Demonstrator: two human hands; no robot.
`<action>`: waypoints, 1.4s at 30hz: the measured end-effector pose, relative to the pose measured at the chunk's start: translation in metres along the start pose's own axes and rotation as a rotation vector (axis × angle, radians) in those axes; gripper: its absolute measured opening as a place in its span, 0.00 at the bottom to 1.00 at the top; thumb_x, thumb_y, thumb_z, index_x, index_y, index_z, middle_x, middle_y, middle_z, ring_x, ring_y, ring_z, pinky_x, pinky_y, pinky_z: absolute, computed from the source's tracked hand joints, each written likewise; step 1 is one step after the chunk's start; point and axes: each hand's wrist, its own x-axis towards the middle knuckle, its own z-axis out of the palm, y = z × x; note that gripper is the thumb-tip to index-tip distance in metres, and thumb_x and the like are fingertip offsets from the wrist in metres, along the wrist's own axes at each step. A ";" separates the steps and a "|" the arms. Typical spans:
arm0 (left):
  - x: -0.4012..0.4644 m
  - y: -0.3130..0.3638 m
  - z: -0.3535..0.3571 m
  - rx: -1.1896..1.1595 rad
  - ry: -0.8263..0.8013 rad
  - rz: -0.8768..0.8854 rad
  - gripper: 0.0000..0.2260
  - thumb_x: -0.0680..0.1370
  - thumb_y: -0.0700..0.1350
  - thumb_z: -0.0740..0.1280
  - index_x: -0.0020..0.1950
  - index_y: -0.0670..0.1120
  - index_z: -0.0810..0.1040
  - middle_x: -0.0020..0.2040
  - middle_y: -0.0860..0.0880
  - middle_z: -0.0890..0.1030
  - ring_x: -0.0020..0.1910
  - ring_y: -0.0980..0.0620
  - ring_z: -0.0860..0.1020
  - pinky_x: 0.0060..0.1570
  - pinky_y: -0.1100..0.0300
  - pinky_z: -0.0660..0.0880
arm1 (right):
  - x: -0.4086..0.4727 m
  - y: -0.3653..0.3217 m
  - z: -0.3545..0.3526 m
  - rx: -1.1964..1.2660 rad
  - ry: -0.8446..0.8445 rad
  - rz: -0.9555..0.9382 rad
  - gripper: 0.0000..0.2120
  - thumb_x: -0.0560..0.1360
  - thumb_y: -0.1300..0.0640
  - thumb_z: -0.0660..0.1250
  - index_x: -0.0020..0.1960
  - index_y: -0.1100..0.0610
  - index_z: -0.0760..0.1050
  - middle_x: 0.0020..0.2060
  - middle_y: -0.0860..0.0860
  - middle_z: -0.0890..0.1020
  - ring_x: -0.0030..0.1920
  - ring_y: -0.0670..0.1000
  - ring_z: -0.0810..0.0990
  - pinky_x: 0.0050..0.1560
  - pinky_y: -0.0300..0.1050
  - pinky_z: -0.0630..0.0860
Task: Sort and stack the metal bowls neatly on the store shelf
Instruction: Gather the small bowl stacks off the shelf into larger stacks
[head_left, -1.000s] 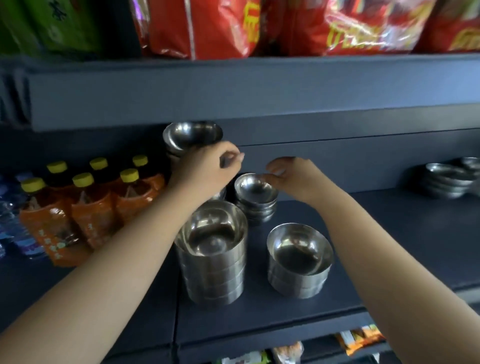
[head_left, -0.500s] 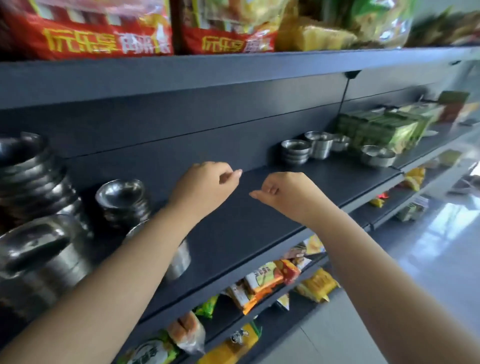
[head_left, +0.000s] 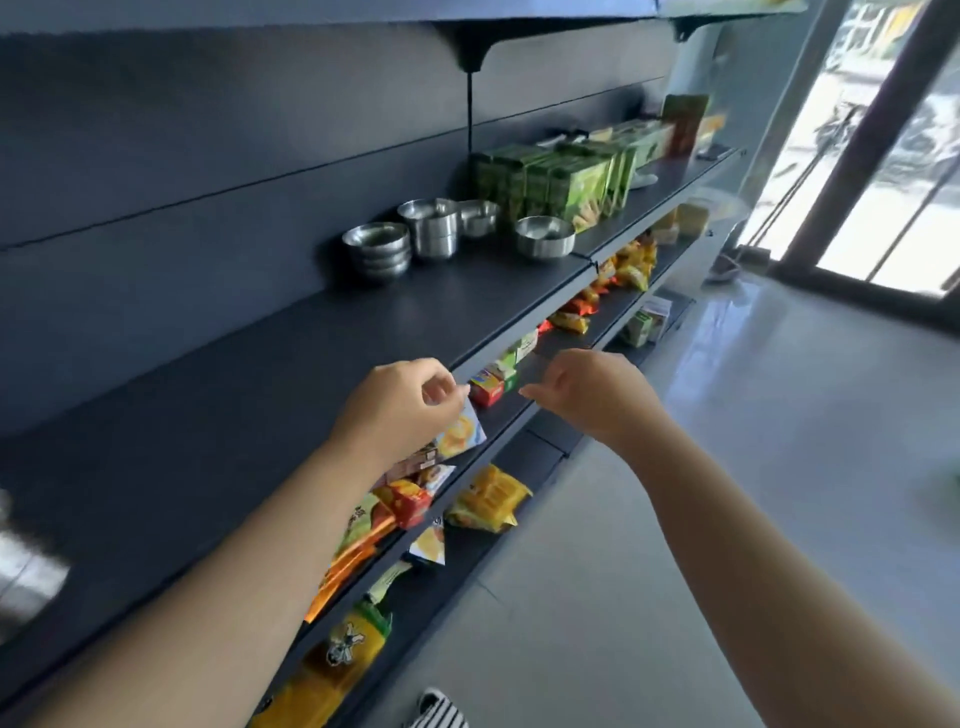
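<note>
Steel, in four lots, on the dark shelf (head_left: 322, 332): we list a stack of shallow bowls (head_left: 377, 252) nearest us, a taller stack of straight-sided bowls (head_left: 432, 226) just beside it on the right, a small bowl (head_left: 480, 215) behind that, and a single wide bowl (head_left: 545, 236) standing forward near the shelf edge. Green cartons (head_left: 566, 184) stand directly behind the single bowl.

Our hands: both raised in front of the shelf edge, near each other, neither touching any bowl. The left hand (head_left: 402, 405) has its fingers (head_left: 441, 389) loosely curled with thumb and forefinger tips close, holding nothing. The right hand (head_left: 597, 395) is likewise loosely curled, forefinger tip pointing left toward the other hand, holding nothing.

Position of the bowls relative to the fingers: all four lots lie well apart from both hands, farther along the shelf and to the right, with a bare stretch of shelf top between.

Below: a lower shelf (head_left: 519, 410) carrying snack packets (head_left: 488, 499) in yellow, red and orange, and small juice cartons (head_left: 488, 387) just under our fingertips. A pale floor (head_left: 753, 441) lies to the right.
</note>
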 end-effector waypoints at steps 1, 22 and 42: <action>0.006 0.001 0.009 0.000 -0.010 -0.001 0.08 0.75 0.51 0.66 0.42 0.47 0.79 0.39 0.53 0.80 0.42 0.52 0.77 0.41 0.60 0.73 | 0.004 0.009 -0.001 0.012 0.007 0.016 0.11 0.75 0.43 0.64 0.42 0.50 0.71 0.41 0.48 0.76 0.47 0.51 0.75 0.45 0.45 0.74; 0.229 -0.049 0.125 -0.234 0.093 -0.379 0.08 0.76 0.46 0.67 0.39 0.45 0.78 0.35 0.52 0.79 0.39 0.50 0.76 0.38 0.60 0.69 | 0.252 0.091 -0.004 0.042 -0.121 0.032 0.13 0.76 0.44 0.64 0.43 0.54 0.75 0.36 0.48 0.75 0.44 0.52 0.77 0.42 0.43 0.74; 0.320 -0.128 0.075 -0.354 0.373 -0.925 0.11 0.78 0.53 0.62 0.42 0.47 0.73 0.42 0.45 0.74 0.43 0.49 0.73 0.45 0.58 0.67 | 0.470 -0.025 0.050 0.113 -0.456 -0.486 0.17 0.78 0.45 0.61 0.37 0.56 0.71 0.40 0.54 0.76 0.48 0.55 0.76 0.43 0.43 0.65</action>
